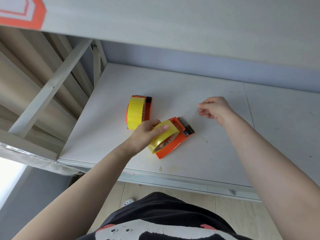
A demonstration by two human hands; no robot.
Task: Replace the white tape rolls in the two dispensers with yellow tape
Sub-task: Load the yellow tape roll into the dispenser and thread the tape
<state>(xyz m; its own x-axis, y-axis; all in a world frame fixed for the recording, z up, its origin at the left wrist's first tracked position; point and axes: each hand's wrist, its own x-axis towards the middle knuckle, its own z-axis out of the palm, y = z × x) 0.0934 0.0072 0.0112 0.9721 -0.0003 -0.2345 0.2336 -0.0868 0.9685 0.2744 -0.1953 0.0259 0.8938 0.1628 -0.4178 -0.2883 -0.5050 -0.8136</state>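
Observation:
Two orange tape dispensers lie on the white desk (190,87). The far dispenser (148,108) carries a yellow tape roll (136,113). The near dispenser (173,142) lies at an angle with its black cutter end (188,129) pointing right. My left hand (147,134) grips the second yellow roll (164,135) that sits on this near dispenser, thumb on top of the roll. My right hand (213,109) hovers above the desk to the right of the dispensers, fingertips pinched together; a thin, nearly clear strip seems to be between them, but it is hard to make out.
A white shelf board (173,28) overhangs the back of the desk. A slatted frame (52,87) stands to the left. Small scraps (204,139) and a stain (160,168) mark the desk near its front edge. Wooden floor shows below.

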